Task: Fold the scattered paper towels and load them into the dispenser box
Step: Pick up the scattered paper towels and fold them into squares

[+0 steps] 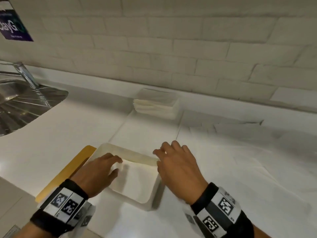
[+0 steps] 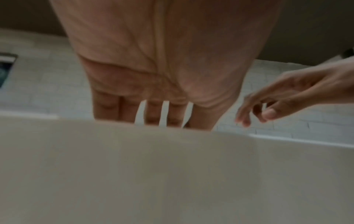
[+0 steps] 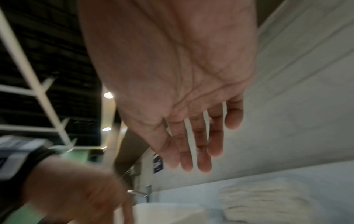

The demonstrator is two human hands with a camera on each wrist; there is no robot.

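Head view: folded towel [image 1: 135, 176] is pressed into dispenser box [image 1: 155, 194] by flat left hand [image 1: 97, 170]; right hand [image 1: 178, 167], loosely spread, is held empty over the box's right edge.

Sink [image 1: 25, 100] — ribbed shiny metal; dispenser box [image 1: 154, 194] — smooth matt plastic; towels [image 1: 156, 105] soft paper.

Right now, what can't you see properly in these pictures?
- How many towels are in the dispenser box: head view, the left hand covers part of the inside.
- Left fingertips: left wrist view, the box wall hides them.
- The poster: head view, cut off by the edge, blurred.
- The loose towels on the counter: head view, too blurred to count.
- The right hand: touching the rim or not, unclear.
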